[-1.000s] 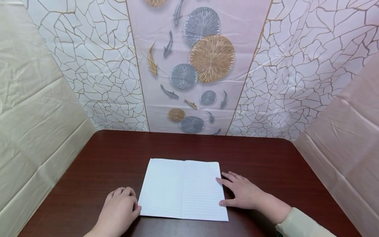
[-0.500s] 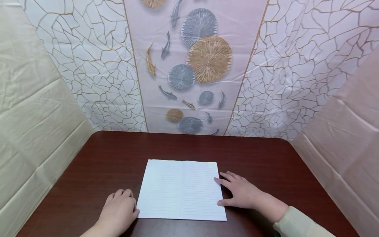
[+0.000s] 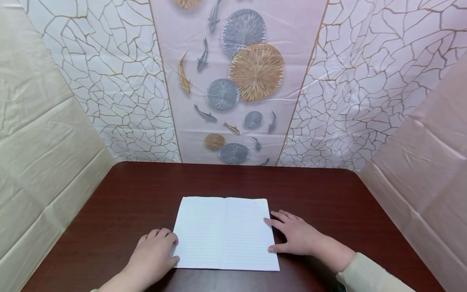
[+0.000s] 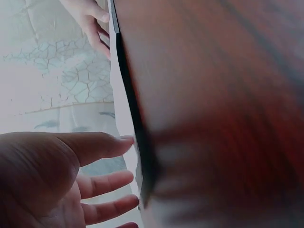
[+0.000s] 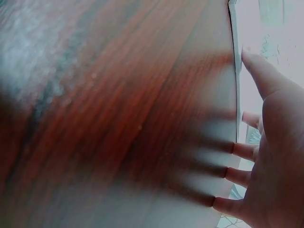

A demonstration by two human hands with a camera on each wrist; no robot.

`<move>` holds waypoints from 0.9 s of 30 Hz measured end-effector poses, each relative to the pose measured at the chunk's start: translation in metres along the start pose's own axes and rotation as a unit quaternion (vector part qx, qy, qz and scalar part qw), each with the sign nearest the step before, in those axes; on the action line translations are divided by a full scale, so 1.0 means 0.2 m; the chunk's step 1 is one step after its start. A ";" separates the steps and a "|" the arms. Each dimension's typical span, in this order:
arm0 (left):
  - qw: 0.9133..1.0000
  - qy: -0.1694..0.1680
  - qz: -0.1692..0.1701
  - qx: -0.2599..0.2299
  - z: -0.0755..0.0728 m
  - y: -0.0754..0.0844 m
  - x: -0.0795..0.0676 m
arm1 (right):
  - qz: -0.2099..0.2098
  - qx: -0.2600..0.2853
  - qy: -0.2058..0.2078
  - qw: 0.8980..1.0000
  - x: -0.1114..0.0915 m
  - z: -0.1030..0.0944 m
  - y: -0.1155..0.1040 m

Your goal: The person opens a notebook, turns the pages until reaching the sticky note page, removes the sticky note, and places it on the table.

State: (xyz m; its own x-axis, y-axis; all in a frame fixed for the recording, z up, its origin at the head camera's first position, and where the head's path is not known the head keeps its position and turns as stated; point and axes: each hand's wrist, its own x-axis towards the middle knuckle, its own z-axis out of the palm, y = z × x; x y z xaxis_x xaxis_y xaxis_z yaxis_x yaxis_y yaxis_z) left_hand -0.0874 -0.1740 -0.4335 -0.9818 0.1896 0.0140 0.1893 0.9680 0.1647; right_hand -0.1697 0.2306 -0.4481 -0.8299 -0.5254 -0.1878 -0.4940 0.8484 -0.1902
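Observation:
An open notebook (image 3: pixel 222 233) with lined white pages lies flat on the dark wooden table. At its left edge is my left hand (image 3: pixel 155 253), with the thumb and a finger touching the page's lower left side; the left wrist view shows those fingers extended and spread along the notebook's edge. Across from it, my right hand (image 3: pixel 300 235) rests with straight, spread fingers; thumb and index finger lie on the right page's edge. In the right wrist view the other fingertips (image 5: pixel 232 204) touch the table beside the notebook.
The brown table (image 3: pixel 146 182) extends around the notebook on all sides. A patterned cloth (image 3: pixel 233 81) with fish and round motifs hangs behind it. Beige cloth walls (image 3: pixel 43 162) flank the left and right sides.
The left page went from almost plain to a lined one. My left hand has moved slightly right onto the notebook's edge, its fingers less curled. The right hand stays at the right edge.

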 end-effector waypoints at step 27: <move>0.983 -0.116 0.128 -0.068 0.10 0.35 0.19 | -0.009 -0.006 0.011 1.000 -0.02 0.01 0.00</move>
State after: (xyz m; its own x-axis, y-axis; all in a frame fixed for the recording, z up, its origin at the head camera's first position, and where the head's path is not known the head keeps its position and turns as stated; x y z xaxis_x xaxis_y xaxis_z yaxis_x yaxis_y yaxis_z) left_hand -0.1116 -0.0951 -0.4408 -0.8685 0.4725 -0.1497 0.4107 0.8552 0.3162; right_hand -0.1671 0.2327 -0.4486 -0.8267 -0.5386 -0.1628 -0.5114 0.8399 -0.1817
